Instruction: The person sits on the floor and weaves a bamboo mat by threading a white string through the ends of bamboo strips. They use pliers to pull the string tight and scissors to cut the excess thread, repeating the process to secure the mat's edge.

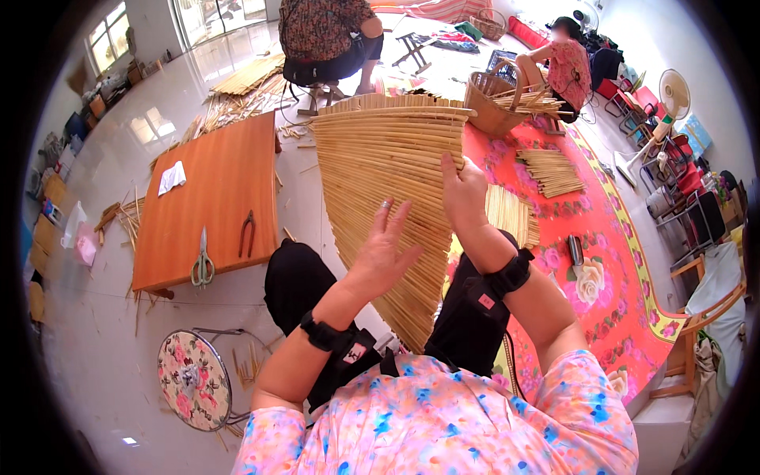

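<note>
A tapering panel of straw-coloured sticks (376, 170), laid side by side and joined, stands tilted over my lap between my knees. Its wide end points away from me and the narrow end comes down near my waist. My right hand (465, 190) grips the panel's right edge near the upper corner, thumb on the front face. Fingers spread, my left hand (381, 260) is over the lower front of the panel; whether the palm touches it I cannot tell.
On the orange wooden table (214, 170) at left lie scissors (203, 261), pliers (248, 233) and a white cloth (172, 179). A floral stool (192, 380) stands lower left. Stick bundles (550, 172) and a dark-handled tool (575, 250) rest on the red mat (546, 305). Two people sit beyond.
</note>
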The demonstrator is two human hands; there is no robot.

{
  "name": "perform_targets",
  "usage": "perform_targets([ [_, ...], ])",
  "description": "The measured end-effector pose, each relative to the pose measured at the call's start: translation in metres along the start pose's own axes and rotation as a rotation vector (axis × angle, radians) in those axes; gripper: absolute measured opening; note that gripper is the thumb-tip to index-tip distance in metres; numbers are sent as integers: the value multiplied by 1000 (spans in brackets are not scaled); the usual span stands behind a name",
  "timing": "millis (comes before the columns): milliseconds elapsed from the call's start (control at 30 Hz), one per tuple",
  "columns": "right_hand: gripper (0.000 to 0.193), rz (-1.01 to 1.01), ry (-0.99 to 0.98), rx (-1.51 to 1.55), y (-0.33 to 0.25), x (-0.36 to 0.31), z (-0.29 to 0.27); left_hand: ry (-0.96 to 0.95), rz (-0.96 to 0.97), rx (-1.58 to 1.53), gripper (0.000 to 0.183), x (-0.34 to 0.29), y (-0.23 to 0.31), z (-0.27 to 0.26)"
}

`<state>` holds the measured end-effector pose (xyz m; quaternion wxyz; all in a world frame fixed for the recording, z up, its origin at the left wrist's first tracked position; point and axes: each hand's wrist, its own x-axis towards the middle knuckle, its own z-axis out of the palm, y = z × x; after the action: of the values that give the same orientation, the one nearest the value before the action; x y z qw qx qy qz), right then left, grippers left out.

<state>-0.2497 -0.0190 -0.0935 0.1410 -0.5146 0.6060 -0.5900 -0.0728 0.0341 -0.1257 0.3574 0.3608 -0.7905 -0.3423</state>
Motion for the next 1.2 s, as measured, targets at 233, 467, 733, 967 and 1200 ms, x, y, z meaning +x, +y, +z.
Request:
perform_targets([
  [233,44,-124,-21,-155,-2,-17,21,65,30,17,66,-16,-24,0],
  [467,52,-206,-83,-257,-28,-29,25,462,-124,293,47,-31,-144,-104],
  [733,51,-294,-111,-294,-33,-30,38,345,-751,741,51,-114,-399,-193],
  [967,49,-255,-91,-395,-52,-30,34,287,-723,927,39,-70,-369,-153],
  [1200,44,-255,-106,-416,-49,-28,28,466,-608,-861,15,-33,-262,-124],
])
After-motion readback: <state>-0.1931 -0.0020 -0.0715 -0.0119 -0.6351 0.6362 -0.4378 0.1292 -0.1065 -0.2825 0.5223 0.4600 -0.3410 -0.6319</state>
